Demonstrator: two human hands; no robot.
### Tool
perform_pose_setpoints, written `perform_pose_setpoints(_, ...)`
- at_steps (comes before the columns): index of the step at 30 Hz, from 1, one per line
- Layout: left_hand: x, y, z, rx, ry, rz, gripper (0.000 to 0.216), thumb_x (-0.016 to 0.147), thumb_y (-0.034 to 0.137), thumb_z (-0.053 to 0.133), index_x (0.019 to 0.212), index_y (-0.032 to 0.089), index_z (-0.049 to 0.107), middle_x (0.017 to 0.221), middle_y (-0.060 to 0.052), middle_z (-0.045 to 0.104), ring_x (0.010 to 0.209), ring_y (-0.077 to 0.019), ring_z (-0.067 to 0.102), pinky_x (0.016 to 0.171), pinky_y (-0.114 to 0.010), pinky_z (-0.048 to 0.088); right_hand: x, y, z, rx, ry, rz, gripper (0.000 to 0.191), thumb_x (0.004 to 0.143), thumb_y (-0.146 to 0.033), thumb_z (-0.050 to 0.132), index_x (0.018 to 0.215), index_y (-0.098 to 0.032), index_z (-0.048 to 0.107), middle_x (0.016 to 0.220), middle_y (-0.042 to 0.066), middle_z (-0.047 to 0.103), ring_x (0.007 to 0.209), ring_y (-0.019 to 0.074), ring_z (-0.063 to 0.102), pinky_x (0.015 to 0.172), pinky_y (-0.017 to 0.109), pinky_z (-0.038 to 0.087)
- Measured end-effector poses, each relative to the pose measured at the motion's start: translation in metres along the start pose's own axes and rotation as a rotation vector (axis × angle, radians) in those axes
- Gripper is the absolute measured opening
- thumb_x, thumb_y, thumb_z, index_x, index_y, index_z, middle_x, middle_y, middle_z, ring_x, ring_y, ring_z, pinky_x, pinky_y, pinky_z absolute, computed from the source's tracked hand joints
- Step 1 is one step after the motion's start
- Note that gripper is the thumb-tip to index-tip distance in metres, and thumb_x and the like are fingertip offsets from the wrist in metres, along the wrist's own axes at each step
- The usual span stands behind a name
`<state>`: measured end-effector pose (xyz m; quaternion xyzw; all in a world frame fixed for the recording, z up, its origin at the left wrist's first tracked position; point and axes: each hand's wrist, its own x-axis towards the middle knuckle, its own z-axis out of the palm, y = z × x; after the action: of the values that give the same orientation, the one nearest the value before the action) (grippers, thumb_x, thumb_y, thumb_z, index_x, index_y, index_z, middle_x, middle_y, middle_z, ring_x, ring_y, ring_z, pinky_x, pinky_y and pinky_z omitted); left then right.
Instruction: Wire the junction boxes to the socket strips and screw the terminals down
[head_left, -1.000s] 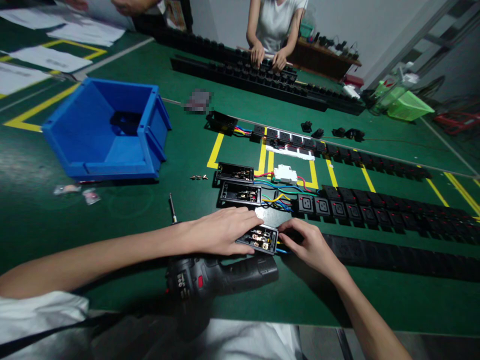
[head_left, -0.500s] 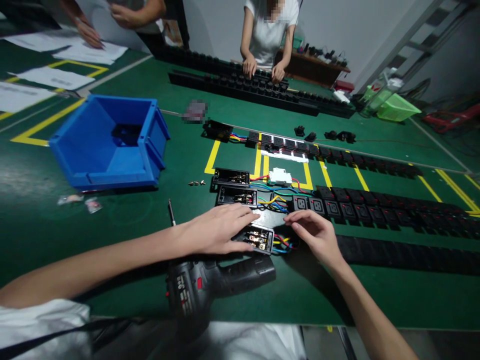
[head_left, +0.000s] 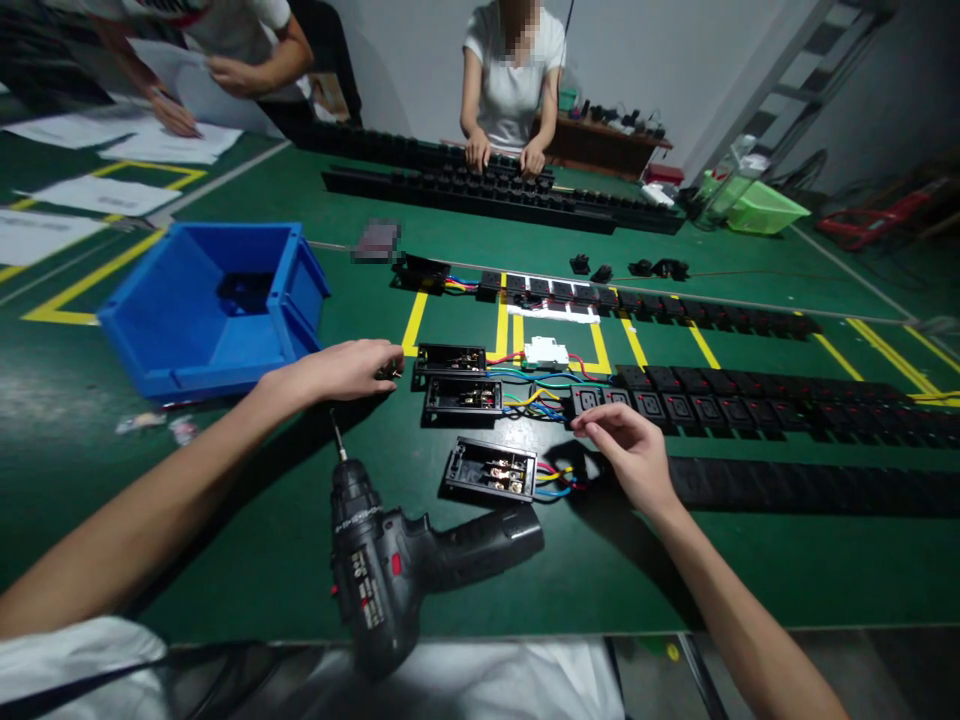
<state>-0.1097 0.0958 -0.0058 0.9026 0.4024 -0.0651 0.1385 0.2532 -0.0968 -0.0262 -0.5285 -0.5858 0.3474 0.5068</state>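
My left hand is on the table beside the blue bin, its curled fingertips closed around small metal screws. My right hand hovers by the nearest power strip, thumb and fingertips pinched together; whatever is between them is too small to tell. Below and left of it lies an open black terminal box with brass terminals and coloured wires. Two similar boxes, a middle one and a farther one, sit behind it. A black cordless drill lies in front of me, its bit pointing away.
A blue bin stands at left, small plastic bags before it. Rows of black sockets stretch right, near a white breaker. Across the table, one person handles black strips and another holds papers. A green basket sits far right.
My left hand has moved left and away from me, from over the nearest terminal box to the screws. My right hand stays pinched in about the same place. The view has shifted slightly.
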Motion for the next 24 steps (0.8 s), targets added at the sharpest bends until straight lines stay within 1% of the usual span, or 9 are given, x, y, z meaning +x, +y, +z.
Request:
perform_pose_setpoints(4, 0.009, 0.0, -0.001, -0.074, -0.023, 0.043, 0.022, 0.084, 0.036, 0.051, 0.09, 0.019, 0.063, 0.082, -0.003, 0.065, 0.071, -0.0159, 0.057, 0.063, -0.023, 0.034, -0.002, -0.003, 0.001, -0.094, 0.033, -0.143, 0.009, 0.091, -0.024, 0.059, 0.094, -0.016, 0.062, 0.093, 0.006, 0.064, 0.087, 0.0158, 0.062, 0.08, 0.031, 0.052)
perform_pose_setpoints(6, 0.009, 0.0, -0.002, -0.084, -0.023, 0.052, 0.022, 0.083, 0.036, 0.052, 0.09, 0.019, 0.064, 0.08, -0.003, 0.065, 0.07, -0.0157, 0.057, 0.062, -0.023, 0.033, -0.005, -0.013, 0.006, -0.167, -0.012, -0.249, 0.006, 0.091, -0.019, 0.057, 0.096, -0.017, 0.061, 0.094, 0.006, 0.063, 0.089, 0.016, 0.061, 0.082, 0.032, 0.051)
perform_pose_setpoints(9, 0.007, -0.001, -0.004, -0.1, -0.007, 0.04, 0.023, 0.083, 0.037, 0.053, 0.091, 0.019, 0.065, 0.08, -0.003, 0.066, 0.07, -0.0155, 0.057, 0.062, -0.023, 0.033, -0.013, -0.038, 0.022, -0.294, -0.293, -0.415, 0.017, 0.09, -0.013, 0.056, 0.106, -0.018, 0.058, 0.101, 0.006, 0.063, 0.097, 0.0157, 0.059, 0.087, 0.032, 0.05)
perform_pose_setpoints(12, 0.003, 0.003, -0.006, -0.129, 0.062, 0.031, 0.022, 0.083, 0.035, 0.055, 0.09, 0.017, 0.065, 0.081, -0.003, 0.066, 0.069, -0.0144, 0.057, 0.062, -0.023, 0.033, -0.025, -0.062, 0.052, -0.509, -0.646, -0.56, 0.033, 0.091, -0.023, 0.055, 0.122, -0.016, 0.052, 0.12, 0.008, 0.058, 0.108, 0.0195, 0.054, 0.093, 0.035, 0.049)
perform_pose_setpoints(15, 0.0, 0.01, -0.008, -0.144, 0.134, 0.063, 0.022, 0.084, 0.033, 0.054, 0.093, 0.016, 0.065, 0.08, -0.003, 0.066, 0.066, -0.0128, 0.055, 0.062, -0.022, 0.034, -0.037, -0.073, 0.087, -0.749, -0.818, -0.626, 0.05, 0.092, -0.037, 0.052, 0.135, -0.013, 0.044, 0.139, 0.013, 0.045, 0.113, 0.0268, 0.05, 0.091, 0.041, 0.05)
perform_pose_setpoints(17, -0.001, 0.013, -0.009, -0.125, 0.19, 0.078, 0.024, 0.085, 0.033, 0.054, 0.098, 0.015, 0.064, 0.077, -0.003, 0.065, 0.063, -0.0126, 0.055, 0.061, -0.022, 0.034, -0.043, -0.074, 0.107, -0.832, -0.898, -0.653, 0.055, 0.093, -0.036, 0.049, 0.14, -0.01, 0.038, 0.146, 0.016, 0.036, 0.114, 0.0286, 0.05, 0.089, 0.041, 0.051)
perform_pose_setpoints(19, -0.001, 0.012, -0.009, -0.107, 0.234, 0.102, 0.025, 0.085, 0.032, 0.053, 0.099, 0.015, 0.066, 0.08, -0.004, 0.067, 0.065, -0.0134, 0.057, 0.062, -0.023, 0.035, -0.048, -0.073, 0.123, -0.894, -0.925, -0.654, 0.05, 0.097, -0.027, 0.041, 0.143, -0.01, 0.033, 0.148, 0.019, 0.029, 0.113, 0.0276, 0.051, 0.089, 0.04, 0.052)
perform_pose_setpoints(21, 0.0, 0.011, -0.008, -0.108, 0.239, 0.139, 0.025, 0.086, 0.03, 0.051, 0.096, 0.015, 0.069, 0.085, -0.005, 0.07, 0.07, -0.0146, 0.061, 0.065, -0.023, 0.037, -0.051, -0.072, 0.135, -0.953, -0.88, -0.628, 0.048, 0.097, -0.018, 0.035, 0.145, -0.008, 0.03, 0.148, 0.023, 0.027, 0.112, 0.0267, 0.052, 0.087, 0.039, 0.052)
perform_pose_setpoints(24, 0.0, 0.009, -0.006, -0.119, 0.233, 0.16, 0.026, 0.087, 0.029, 0.051, 0.094, 0.015, 0.071, 0.088, -0.007, 0.072, 0.075, -0.016, 0.064, 0.067, -0.024, 0.039, -0.055, -0.07, 0.151, -1.012, -0.799, -0.562, 0.054, 0.095, -0.014, 0.035, 0.148, -0.007, 0.023, 0.134, 0.024, 0.041, 0.105, 0.0267, 0.053, 0.083, 0.04, 0.053)
